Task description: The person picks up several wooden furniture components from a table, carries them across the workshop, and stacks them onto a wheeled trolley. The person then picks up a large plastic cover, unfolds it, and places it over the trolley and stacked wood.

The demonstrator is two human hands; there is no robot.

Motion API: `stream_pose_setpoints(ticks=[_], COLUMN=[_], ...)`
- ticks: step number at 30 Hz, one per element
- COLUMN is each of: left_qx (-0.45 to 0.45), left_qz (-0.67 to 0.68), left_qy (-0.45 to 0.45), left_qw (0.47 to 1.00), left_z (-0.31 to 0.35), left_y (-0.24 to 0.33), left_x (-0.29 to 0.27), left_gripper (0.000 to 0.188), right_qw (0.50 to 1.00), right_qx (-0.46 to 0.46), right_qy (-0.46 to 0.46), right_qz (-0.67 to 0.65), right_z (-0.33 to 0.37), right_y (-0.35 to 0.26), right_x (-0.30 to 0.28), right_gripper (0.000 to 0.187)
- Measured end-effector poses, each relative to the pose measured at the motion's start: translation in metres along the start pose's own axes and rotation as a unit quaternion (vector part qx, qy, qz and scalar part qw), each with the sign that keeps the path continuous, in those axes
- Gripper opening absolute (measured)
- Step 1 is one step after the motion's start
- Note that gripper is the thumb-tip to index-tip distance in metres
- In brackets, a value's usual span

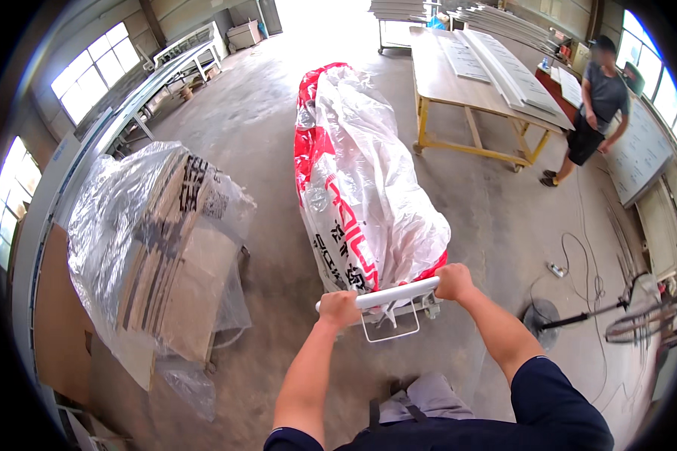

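Both of my hands grip the white push handle (387, 293) of a cart. My left hand (339, 308) is wrapped round its left end, and my right hand (453, 281) round its right end. A thin white wire loop (390, 340) hangs below the bar. Just ahead of the handle, a large crumpled plastic sheet (361, 165), white with red and black print, covers the cart's long load. What lies under the sheet is hidden, and so is most of the cart.
Left stands a stack of flattened cardboard (165, 278) under clear plastic. A yellow-legged worktable (444, 90) with long panels is at the far right, a person in grey (603, 94) beside it. A floor fan (541, 323) and loose cables (596, 289) lie to the right.
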State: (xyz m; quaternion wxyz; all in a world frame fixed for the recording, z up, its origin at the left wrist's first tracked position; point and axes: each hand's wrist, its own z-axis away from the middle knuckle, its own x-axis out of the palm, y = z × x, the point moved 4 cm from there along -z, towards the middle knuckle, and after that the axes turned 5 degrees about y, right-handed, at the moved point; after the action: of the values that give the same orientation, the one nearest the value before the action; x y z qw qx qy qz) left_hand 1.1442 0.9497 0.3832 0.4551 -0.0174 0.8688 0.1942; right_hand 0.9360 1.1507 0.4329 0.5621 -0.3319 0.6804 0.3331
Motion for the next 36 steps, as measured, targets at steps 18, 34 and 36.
stream_pose_setpoints(ticks=[18,34,36], left_qx=[-0.014,-0.063,-0.053], left_qz=[-0.028,-0.042,-0.046], left_qy=[0.011,-0.133,-0.12], left_qw=[0.999,0.988,0.99], left_z=[0.038,0.061,0.066], left_y=[-0.035,-0.05,-0.059], left_x=[0.006,-0.005,-0.003], left_gripper=[0.01,0.019,0.019], right_qw=[0.998,0.995,0.99], right_qx=[-0.018,-0.022,-0.022], right_qy=[0.061,0.1,0.137], right_qz=[-0.019,0.02,0.014], right_z=[0.017,0.04,0.043], right_y=[-0.044,-0.079,-0.084], right_x=[0.014,0.026,0.028], right_gripper=[0.014,0.018,0.017])
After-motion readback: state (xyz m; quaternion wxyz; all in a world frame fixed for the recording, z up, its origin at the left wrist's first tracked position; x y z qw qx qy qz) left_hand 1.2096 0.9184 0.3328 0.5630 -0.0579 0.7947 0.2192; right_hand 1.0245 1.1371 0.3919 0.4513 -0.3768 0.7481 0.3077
